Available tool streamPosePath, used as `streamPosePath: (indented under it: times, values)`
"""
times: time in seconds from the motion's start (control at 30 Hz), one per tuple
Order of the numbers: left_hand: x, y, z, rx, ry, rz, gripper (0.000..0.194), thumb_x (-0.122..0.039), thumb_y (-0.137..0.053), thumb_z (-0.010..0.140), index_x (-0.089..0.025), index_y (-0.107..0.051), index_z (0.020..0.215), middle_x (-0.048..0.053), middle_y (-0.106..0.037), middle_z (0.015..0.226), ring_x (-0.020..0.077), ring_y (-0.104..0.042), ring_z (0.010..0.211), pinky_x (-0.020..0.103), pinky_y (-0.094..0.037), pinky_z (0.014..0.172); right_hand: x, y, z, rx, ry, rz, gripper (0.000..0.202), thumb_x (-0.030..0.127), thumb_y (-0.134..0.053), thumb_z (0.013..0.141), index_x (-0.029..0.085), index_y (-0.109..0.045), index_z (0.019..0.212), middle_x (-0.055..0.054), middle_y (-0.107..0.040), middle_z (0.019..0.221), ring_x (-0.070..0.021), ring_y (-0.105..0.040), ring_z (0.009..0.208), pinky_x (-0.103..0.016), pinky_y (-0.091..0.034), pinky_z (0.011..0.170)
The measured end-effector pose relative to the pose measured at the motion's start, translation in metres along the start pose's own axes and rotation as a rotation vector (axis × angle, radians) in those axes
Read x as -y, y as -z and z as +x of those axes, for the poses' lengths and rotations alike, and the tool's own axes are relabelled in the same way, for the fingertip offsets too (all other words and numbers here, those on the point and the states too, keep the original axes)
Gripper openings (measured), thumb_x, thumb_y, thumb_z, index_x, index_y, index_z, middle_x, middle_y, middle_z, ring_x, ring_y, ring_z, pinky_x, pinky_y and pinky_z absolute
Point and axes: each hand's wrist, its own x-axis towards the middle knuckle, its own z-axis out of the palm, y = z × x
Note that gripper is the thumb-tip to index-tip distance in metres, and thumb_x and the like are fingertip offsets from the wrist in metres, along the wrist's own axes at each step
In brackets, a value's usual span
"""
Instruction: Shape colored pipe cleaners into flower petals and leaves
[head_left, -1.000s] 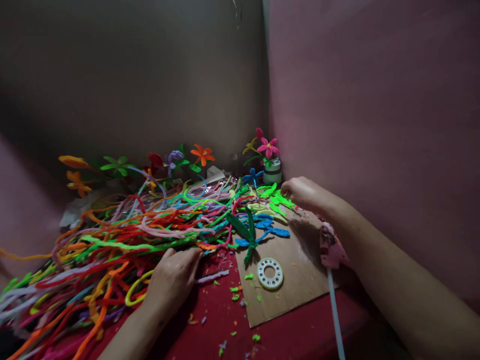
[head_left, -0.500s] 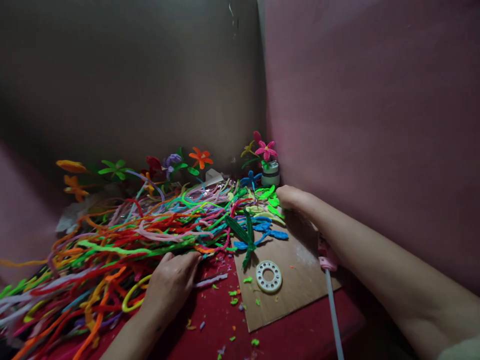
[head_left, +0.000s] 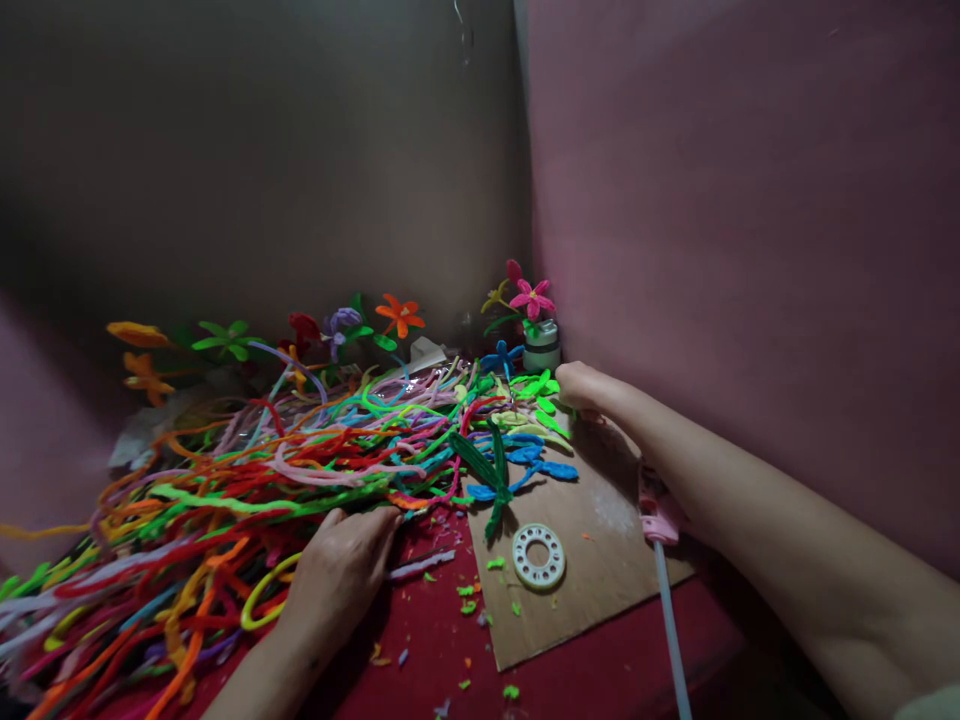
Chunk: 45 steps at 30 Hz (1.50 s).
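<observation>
My left hand (head_left: 352, 550) rests palm down at the front of a pile of coloured fuzzy stems (head_left: 330, 440); its fingertips are hidden under it. At the far right corner of a brown board (head_left: 600, 590), my right hand (head_left: 589, 392) reaches beside bright green petal pieces (head_left: 551, 420), with its fingers mostly out of sight. A dark green leaf shape (head_left: 491, 470) and blue pieces (head_left: 544, 467) lie on the board's left side. Nearer me on the board is a white ring with holes (head_left: 538, 557). A pink glue gun (head_left: 658, 520) with a pale stick sits under my right forearm.
Fuzzy flowers stand along the back, among them an orange one (head_left: 400, 315) and a pink one (head_left: 532, 299) by a pale jar (head_left: 541, 347). Small scraps dot the red table surface (head_left: 420, 640). Walls close off the back and right.
My right hand has shifted very slightly to the right. The pink glue gun and the board's right edge show a little further right. My left hand stays in place.
</observation>
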Motion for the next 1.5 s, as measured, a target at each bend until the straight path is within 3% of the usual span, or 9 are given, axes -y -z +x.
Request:
streamPosePath:
  times: [0.2, 0.5, 0.87, 1.03, 1.3, 1.5]
  values:
    - [-0.001, 0.002, 0.000, 0.000, 0.013, 0.010, 0.028, -0.028, -0.036, 0.089, -0.019, -0.061, 0.080, 0.000, -0.063, 0.062, 0.0137, -0.054, 0.055, 0.030, -0.034, 0.064, -0.005, 0.009, 0.009, -0.001, -0.039, -0.035, 0.037, 0.013, -0.062, 0.065, 0.004, -0.066, 0.100, -0.022, -0.065, 0.099, -0.0290, -0.063, 0.091, -0.024, -0.047, 0.066]
    - [-0.002, 0.003, 0.001, 0.012, 0.029, -0.001, 0.025, -0.027, -0.037, 0.088, -0.020, -0.059, 0.079, 0.000, -0.063, 0.062, 0.0137, -0.055, 0.056, 0.030, -0.034, 0.065, 0.006, -0.005, 0.005, 0.046, -0.066, 0.001, 0.032, 0.014, -0.063, 0.065, 0.007, -0.068, 0.096, -0.018, -0.068, 0.084, -0.0265, -0.065, 0.086, -0.023, -0.048, 0.065]
    - [-0.002, 0.004, 0.001, 0.013, 0.032, -0.017, 0.025, -0.027, -0.037, 0.088, -0.019, -0.059, 0.080, 0.001, -0.063, 0.064, 0.0146, -0.054, 0.056, 0.030, -0.033, 0.064, -0.007, 0.012, 0.007, 0.123, -0.103, 0.176, 0.013, 0.008, -0.061, 0.062, 0.003, -0.070, 0.070, -0.012, -0.067, 0.064, -0.0175, -0.062, 0.052, -0.023, -0.047, 0.051]
    - [-0.004, 0.005, 0.002, 0.000, 0.023, -0.025, 0.026, -0.027, -0.037, 0.088, -0.019, -0.060, 0.079, 0.002, -0.063, 0.062, 0.0148, -0.054, 0.055, 0.030, -0.033, 0.063, -0.011, 0.016, -0.001, 0.118, -0.072, 0.263, 0.017, 0.005, -0.055, 0.064, 0.004, -0.068, 0.075, -0.009, -0.068, 0.064, -0.0123, -0.058, 0.046, -0.019, -0.045, 0.047]
    - [-0.005, 0.008, 0.002, -0.008, 0.010, -0.019, 0.027, -0.026, -0.036, 0.088, -0.019, -0.059, 0.078, 0.001, -0.063, 0.062, 0.0140, -0.054, 0.054, 0.029, -0.034, 0.062, -0.011, 0.004, -0.004, 0.239, -0.094, 0.269, 0.011, 0.005, -0.056, 0.061, 0.003, -0.067, 0.063, -0.009, -0.063, 0.050, -0.0165, -0.059, 0.044, -0.023, -0.046, 0.047]
    - [-0.005, 0.010, 0.004, -0.012, 0.007, -0.016, 0.029, -0.026, -0.034, 0.089, -0.019, -0.059, 0.077, 0.001, -0.062, 0.060, 0.0137, -0.054, 0.052, 0.029, -0.034, 0.061, -0.012, -0.009, 0.010, 0.214, -0.108, 0.231, 0.016, 0.005, -0.056, 0.060, 0.004, -0.068, 0.070, -0.009, -0.064, 0.053, -0.0181, -0.060, 0.047, -0.025, -0.048, 0.049]
